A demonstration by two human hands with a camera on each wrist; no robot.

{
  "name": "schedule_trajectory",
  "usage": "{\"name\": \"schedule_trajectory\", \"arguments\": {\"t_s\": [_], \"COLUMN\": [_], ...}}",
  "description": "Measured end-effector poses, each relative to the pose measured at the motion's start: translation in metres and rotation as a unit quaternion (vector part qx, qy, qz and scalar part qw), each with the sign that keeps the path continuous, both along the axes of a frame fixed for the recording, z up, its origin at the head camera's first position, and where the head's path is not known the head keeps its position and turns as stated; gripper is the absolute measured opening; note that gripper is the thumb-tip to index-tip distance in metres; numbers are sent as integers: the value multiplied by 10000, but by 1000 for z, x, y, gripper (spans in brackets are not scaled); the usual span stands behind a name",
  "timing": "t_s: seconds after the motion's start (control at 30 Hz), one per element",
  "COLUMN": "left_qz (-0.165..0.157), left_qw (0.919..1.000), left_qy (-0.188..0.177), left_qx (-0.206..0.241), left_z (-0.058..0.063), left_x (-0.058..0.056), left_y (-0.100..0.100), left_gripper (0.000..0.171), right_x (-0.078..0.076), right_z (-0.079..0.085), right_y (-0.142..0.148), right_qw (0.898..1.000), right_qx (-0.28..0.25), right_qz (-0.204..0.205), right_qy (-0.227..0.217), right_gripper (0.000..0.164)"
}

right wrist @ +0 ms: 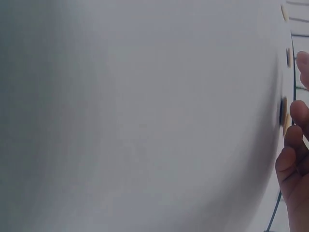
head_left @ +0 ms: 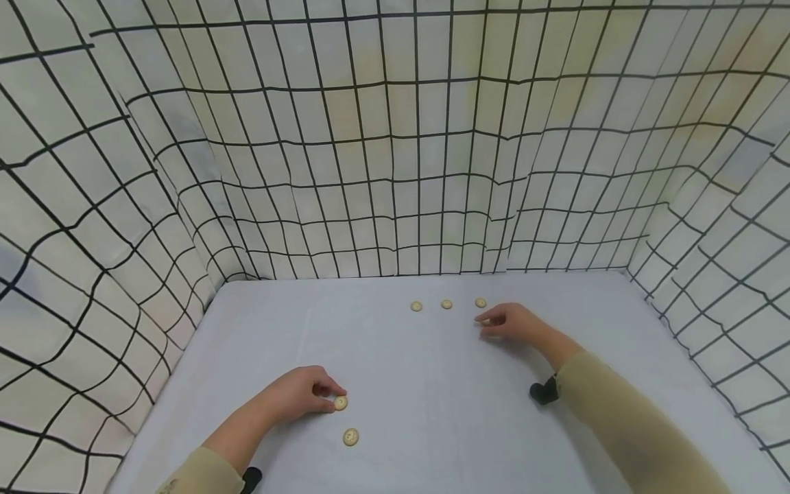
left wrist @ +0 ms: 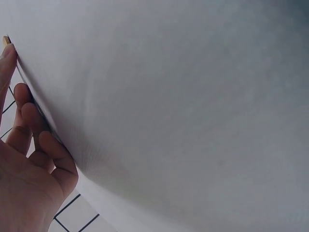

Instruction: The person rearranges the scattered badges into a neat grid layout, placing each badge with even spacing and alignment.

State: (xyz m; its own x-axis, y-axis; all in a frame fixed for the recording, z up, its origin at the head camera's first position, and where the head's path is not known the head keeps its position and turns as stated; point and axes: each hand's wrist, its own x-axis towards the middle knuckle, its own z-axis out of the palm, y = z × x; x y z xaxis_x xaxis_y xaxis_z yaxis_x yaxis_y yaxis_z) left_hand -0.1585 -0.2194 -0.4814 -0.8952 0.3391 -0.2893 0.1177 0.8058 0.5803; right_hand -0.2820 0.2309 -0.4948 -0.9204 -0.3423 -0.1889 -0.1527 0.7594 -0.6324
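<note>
In the head view, my left hand (head_left: 302, 394) pinches a pale round button (head_left: 341, 403) by its edge, between thumb and fingertips. The left wrist view shows that button edge-on at the fingertips, the other fingers bent close to the cloth. Another button (head_left: 350, 437) lies just nearer to me. At the back, my right hand (head_left: 509, 321) hovers low with thumb and fingers apart, just in front of the rightmost button (head_left: 481, 302) of the back row. In the right wrist view a button (right wrist: 283, 112) lies near its fingertips, partly hidden by them in the head view.
Two more buttons, a left one (head_left: 416, 306) and a middle one (head_left: 446, 304), lie in the back row. A white cloth (head_left: 407, 384) covers the table. Black grid netting (head_left: 395, 158) over pale walls encloses the back and both sides.
</note>
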Motion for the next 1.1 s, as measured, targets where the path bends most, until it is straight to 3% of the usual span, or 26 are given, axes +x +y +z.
{"name": "schedule_trajectory", "arguments": {"t_s": [0.27, 0.6, 1.1], "left_qz": [138, 84, 110], "left_qw": [9998, 9999, 9997], "left_qy": [-102, -124, -127], "left_qx": [-137, -66, -191], "left_z": [2, 0, 0], "left_x": [-1, -2, -3], "left_y": [1, 0, 4], "left_gripper": [21, 20, 20], "right_x": [16, 37, 61], "right_z": [-2, -1, -6], "right_y": [-29, -78, -155], "right_qw": [9973, 9844, 9454], "right_qx": [-8, -3, -60], "right_qz": [716, 1758, 3234], "right_qy": [132, 28, 410], "right_gripper": [29, 29, 28]}}
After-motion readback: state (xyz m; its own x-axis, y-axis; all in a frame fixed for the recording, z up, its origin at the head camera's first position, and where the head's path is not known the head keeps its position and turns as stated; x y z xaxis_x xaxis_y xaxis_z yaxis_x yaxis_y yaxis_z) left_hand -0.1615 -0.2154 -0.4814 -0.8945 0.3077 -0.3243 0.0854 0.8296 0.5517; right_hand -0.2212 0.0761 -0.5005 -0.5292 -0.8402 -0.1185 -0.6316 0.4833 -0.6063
